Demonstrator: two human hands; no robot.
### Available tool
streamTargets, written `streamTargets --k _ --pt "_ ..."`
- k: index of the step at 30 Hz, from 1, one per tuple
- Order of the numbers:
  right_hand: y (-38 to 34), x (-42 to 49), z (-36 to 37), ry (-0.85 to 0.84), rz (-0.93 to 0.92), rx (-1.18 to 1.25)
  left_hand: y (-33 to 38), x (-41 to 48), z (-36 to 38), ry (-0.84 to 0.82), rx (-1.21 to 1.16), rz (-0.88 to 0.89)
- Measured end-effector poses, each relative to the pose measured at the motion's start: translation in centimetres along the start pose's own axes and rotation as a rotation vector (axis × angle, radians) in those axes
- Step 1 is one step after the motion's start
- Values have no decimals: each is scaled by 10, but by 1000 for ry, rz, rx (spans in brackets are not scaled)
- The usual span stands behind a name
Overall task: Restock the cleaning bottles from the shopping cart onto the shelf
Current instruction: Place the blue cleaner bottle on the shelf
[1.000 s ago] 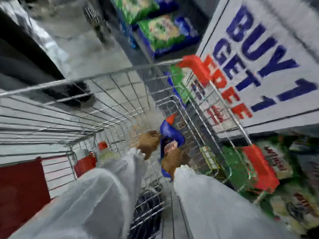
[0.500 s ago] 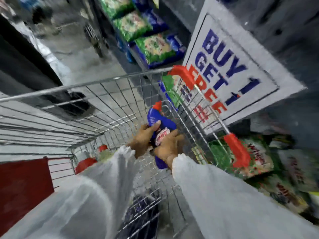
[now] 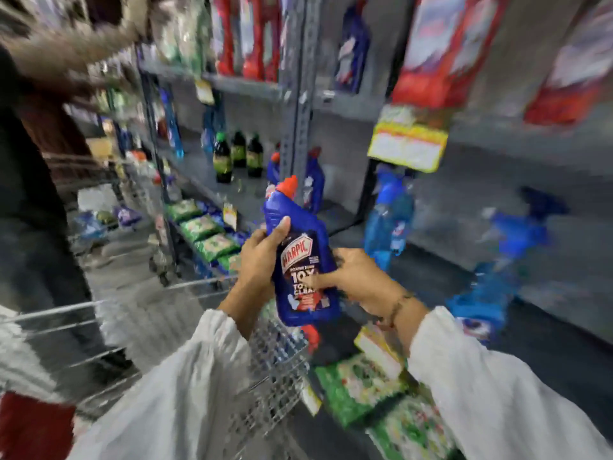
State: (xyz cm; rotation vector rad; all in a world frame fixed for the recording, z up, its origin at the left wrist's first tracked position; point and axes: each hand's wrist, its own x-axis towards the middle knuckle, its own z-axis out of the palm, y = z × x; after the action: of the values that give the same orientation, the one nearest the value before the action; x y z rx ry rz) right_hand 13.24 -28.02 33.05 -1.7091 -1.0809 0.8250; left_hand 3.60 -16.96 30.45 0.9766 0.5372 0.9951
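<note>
I hold a blue Harpic bottle (image 3: pixel 300 257) with a red cap upright in front of the grey metal shelf (image 3: pixel 232 194). My left hand (image 3: pixel 262 260) grips its left side, thumb up along the neck. My right hand (image 3: pixel 351 277) grips its right side, fingers across the label. The wire shopping cart (image 3: pixel 265 353) is below the hands, its rim running left. Similar blue bottles (image 3: pixel 313 180) stand on the middle shelf behind the grey upright.
Dark green-capped bottles (image 3: pixel 237 154) stand at the shelf's back left. Blue spray bottles (image 3: pixel 388 214) stand to the right. Red bottles (image 3: pixel 248 34) fill the top shelf. Green packets (image 3: pixel 209 234) lie on the lower shelf. Another person (image 3: pixel 30 127) stands at the left.
Both hands have lifted the blue bottle out of the cart and up in front of the shelf. My view has swung from the cart up to the shelves.
</note>
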Motion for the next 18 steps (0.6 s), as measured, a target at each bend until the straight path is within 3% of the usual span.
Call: streamTargets --k 6,11,18 --pt "-45 -120 -101 72 -149 101 61 -88 130 -271 -88 182" --pt "-75 -204 -170 311 -256 70 88 -143 223 -451 -100 267" --pt "-96 -291 -242 570 -353 110 96 -194 331 -651 -163 250"
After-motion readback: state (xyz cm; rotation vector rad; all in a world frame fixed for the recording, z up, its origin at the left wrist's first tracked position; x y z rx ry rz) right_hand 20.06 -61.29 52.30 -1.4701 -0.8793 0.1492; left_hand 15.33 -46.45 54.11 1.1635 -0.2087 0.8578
